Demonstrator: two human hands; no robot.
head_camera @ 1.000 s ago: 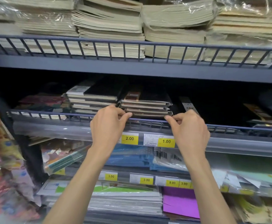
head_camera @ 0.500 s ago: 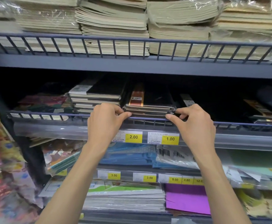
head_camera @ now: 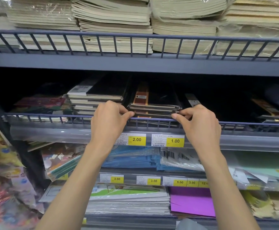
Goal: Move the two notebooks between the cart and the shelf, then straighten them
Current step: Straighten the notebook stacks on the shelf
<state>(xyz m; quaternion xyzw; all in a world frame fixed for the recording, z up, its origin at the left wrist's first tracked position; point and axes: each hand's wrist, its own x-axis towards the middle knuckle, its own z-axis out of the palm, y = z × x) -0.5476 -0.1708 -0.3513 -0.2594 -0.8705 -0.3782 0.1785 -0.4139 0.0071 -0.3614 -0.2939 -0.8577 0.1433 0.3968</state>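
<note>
Notebooks (head_camera: 153, 103): stacked flat between our hands, long axis running away from us. Left hand (head_camera: 109, 120) and right hand (head_camera: 200, 123) pinch near corners.

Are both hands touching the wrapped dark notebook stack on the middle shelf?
Touching. The head view shows the left hand and right hand pinching the notebook stack at its front corners.
</note>
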